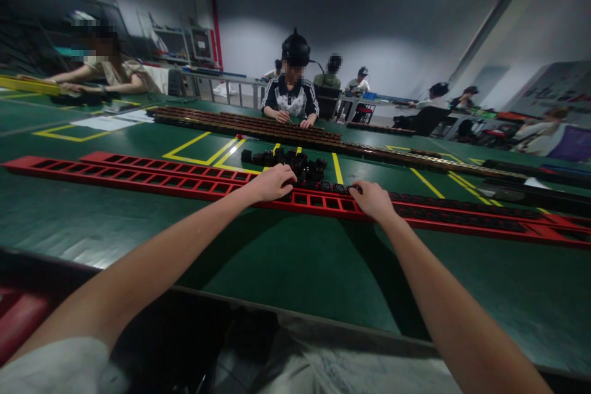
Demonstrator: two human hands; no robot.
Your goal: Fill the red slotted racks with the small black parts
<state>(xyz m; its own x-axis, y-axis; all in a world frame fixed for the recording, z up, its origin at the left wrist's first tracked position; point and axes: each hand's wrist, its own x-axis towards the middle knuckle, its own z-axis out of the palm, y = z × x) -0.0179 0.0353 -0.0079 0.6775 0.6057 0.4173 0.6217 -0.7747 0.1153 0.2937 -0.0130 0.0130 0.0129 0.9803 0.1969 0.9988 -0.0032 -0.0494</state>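
Two long red frames (207, 192) with rows of rectangular openings lie side by side across the green table. My left hand (273, 183) is over the frames near their middle, fingers curled together; what they hold, if anything, is hidden. My right hand (370, 198) is bent over the frames further right, its fingertips at a small black part (355, 188). Between my hands, black square pieces (339, 188) sit in the rear frame. Several black parts (305, 166) are heaped just behind my left hand. Black pieces fill the frames' openings to the right of my right hand.
Long brown strips (258, 129) lie across the table behind the heap. A person (290, 95) with a headset sits opposite, hands near those strips. Another person is at the left beside a yellow bar (30, 85). White sheets (108, 122) lie at the back left.
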